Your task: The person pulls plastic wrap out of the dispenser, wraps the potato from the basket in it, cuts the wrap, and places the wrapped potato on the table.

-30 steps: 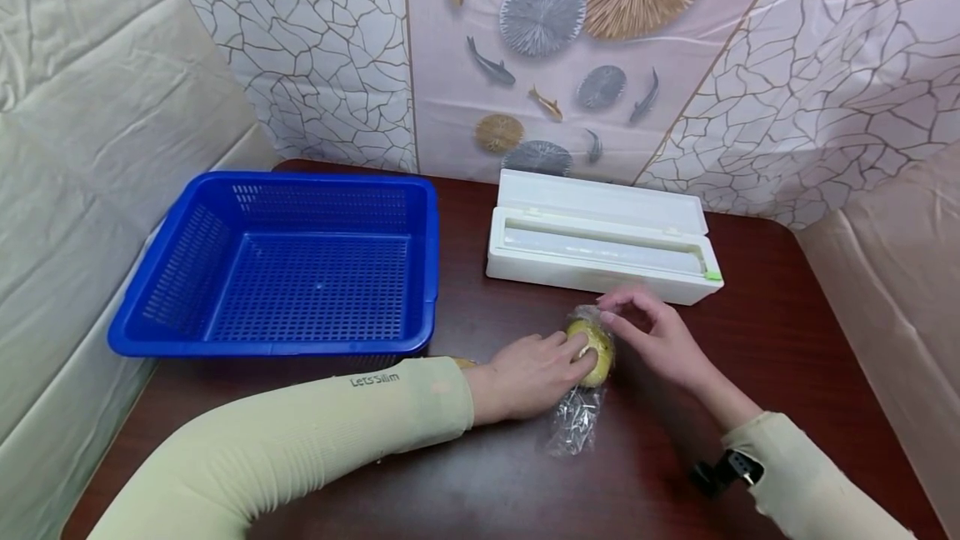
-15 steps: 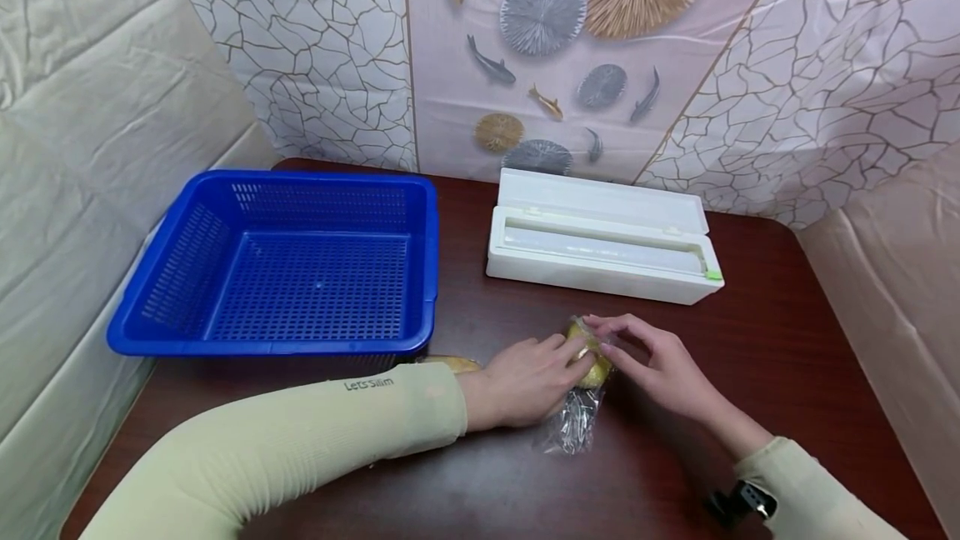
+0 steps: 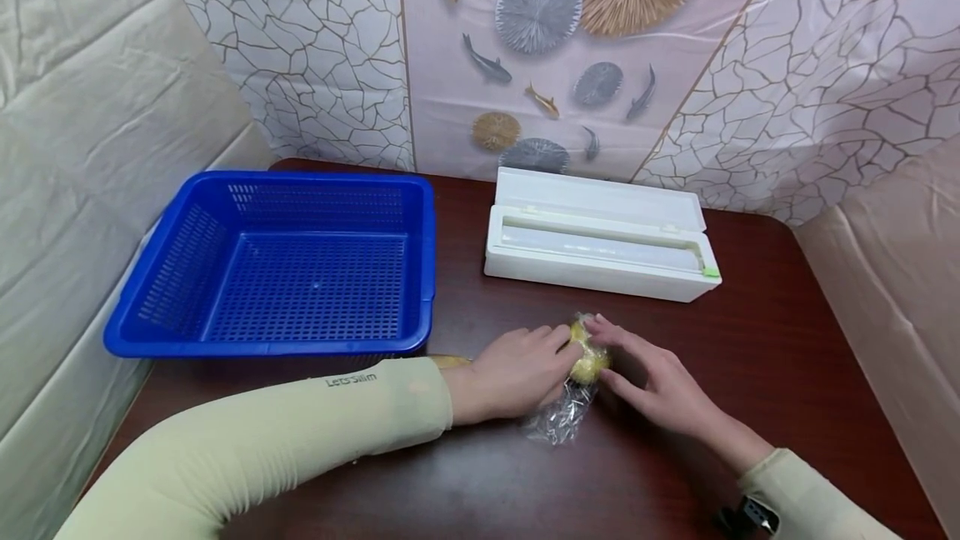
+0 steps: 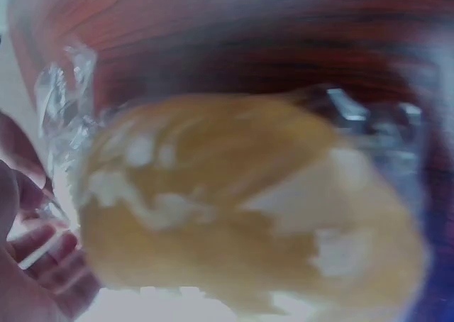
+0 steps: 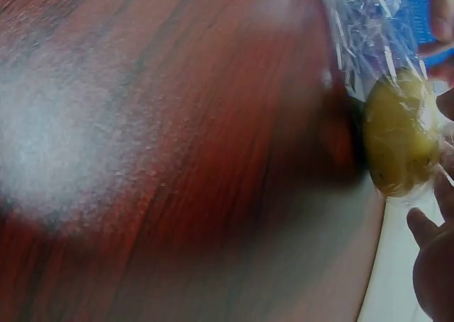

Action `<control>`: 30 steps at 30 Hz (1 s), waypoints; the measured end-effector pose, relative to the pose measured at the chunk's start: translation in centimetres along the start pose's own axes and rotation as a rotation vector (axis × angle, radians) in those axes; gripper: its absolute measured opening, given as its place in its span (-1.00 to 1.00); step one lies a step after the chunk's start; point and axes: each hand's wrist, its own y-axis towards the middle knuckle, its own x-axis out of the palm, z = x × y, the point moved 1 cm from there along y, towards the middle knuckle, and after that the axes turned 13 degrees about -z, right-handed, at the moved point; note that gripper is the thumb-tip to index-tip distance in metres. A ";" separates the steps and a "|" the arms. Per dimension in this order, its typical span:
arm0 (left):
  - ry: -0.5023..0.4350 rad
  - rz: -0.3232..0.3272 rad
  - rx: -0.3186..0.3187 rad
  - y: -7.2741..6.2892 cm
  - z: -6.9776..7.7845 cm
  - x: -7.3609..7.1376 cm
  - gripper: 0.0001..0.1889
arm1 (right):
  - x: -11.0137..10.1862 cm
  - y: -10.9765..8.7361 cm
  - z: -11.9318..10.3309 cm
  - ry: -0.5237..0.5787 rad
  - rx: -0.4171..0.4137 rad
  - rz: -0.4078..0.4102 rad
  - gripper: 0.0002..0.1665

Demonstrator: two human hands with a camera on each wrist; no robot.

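Note:
A yellow potato (image 3: 588, 367), oval and loosely covered in clear plastic wrap (image 3: 557, 417), lies on the table between the hands. My left hand (image 3: 517, 369) comes from the left, its curled fingers holding the near-left side. On the other side is my right hand (image 3: 660, 373); its extended fingers touch the wrap at the far end, with the thumb spread beside the potato. Right wrist view: crumpled film trails from one end of the potato (image 5: 401, 137). Large and close in the left wrist view, a tan oval item (image 4: 241, 194) is wrapped in film; its kind is unclear.
A blue plastic basket (image 3: 429, 273) stands at the left. Behind the hands sits a white box (image 3: 592, 275), its lid raised, with a roll of film (image 3: 600, 245) inside. The left sleeve (image 3: 300, 423) partly covers the tan item beside the basket.
The right hand's fingers and thumb have spread apart from their earlier pinch on the wrap, and they lie closer along the potato. The left hand keeps its hold, shifted slightly left.

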 end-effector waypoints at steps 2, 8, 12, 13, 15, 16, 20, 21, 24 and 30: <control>-0.045 0.030 -0.038 0.3 0.0 -0.2 -0.61 | 0.1 -0.1 0.0 0.007 -0.009 -0.004 -0.35; -0.202 -0.039 -0.123 1.1 0.0 -0.1 -0.43 | 0.5 -0.3 -0.3 0.006 -0.029 0.021 -0.38; -0.197 -0.072 -0.115 1.4 -0.1 -0.1 -0.32 | 0.4 -0.6 -0.4 -0.006 -0.025 0.064 -0.34; -0.191 -0.077 -0.110 1.4 -0.2 -0.1 -0.32 | 0.4 -0.7 -0.4 -0.007 -0.021 0.073 -0.32; -0.178 -0.095 -0.099 1.5 -0.3 -0.1 -0.32 | 0.4 -1.0 -0.3 -0.015 -0.005 0.074 -0.27; -0.173 -0.106 -0.094 1.5 -0.3 0.0 -0.33 | 0.4 -1.1 -0.3 -0.023 0.007 0.066 -0.25; -0.172 -0.159 -0.081 1.5 -0.3 0.1 -0.35 | 0.8 -1.8 0.0 -0.063 0.038 0.016 -0.16; -0.175 -0.172 -0.077 1.4 -0.3 0.1 -0.34 | 0.9 -1.9 0.0 -0.071 0.041 0.004 -0.14; -0.179 -0.192 -0.068 1.4 -0.4 0.2 -0.35 | 1.2 -2.2 0.0 -0.079 0.045 -0.023 -0.08; -0.201 -0.219 -0.043 1.4 -0.6 0.1 -0.38 | 1.7 -2.7 0.0 -0.085 0.039 -0.054 0.02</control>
